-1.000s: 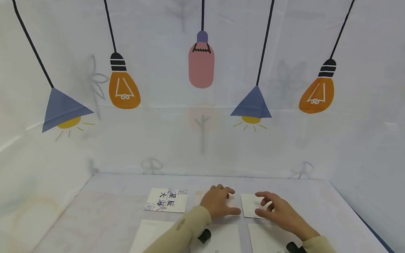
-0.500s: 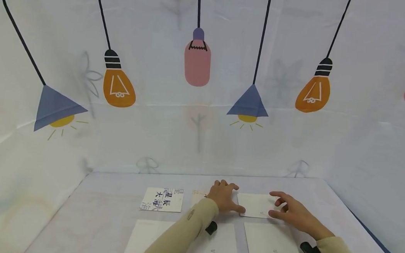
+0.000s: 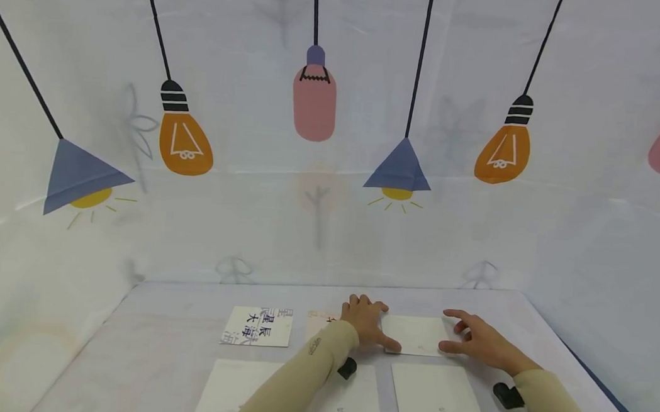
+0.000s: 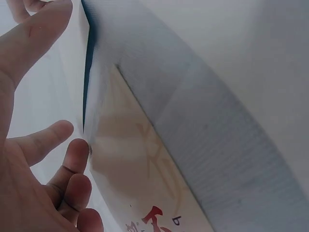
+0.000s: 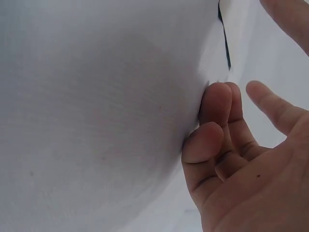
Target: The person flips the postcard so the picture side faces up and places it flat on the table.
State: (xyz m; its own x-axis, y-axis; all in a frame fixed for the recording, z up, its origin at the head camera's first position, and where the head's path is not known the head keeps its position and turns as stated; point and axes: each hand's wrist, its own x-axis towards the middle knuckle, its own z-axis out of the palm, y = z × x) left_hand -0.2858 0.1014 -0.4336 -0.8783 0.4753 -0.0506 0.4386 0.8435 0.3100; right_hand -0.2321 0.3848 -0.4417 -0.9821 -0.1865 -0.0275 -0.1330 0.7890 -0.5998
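Note:
A blank white card (image 3: 415, 335) lies flat in the back row, between my two hands. My left hand (image 3: 364, 320) is at its left side, thumb tip right at the card's front left corner and fingers spread away from it. Beneath that hand and sleeve is a card with red characters (image 4: 159, 193), partly covered in the head view. At the blank card's right edge is my right hand (image 3: 483, 342); its thumb and index finger are apart, the other fingers loosely bent. In the right wrist view the fingertips (image 5: 207, 140) are close to the white tabletop, with nothing between them.
At the back left lies a card with dark blue characters (image 3: 258, 326). The front row has blank cards at left (image 3: 228, 382), middle (image 3: 352, 396) and right (image 3: 436, 394); my left sleeve overlaps two of them. A white curtain with printed lamps (image 3: 328, 231) stands behind the table.
My right hand has moved right, from over the blank card to its right edge, uncovering it. My left hand has shifted slightly right. The whole view has drifted left a little.

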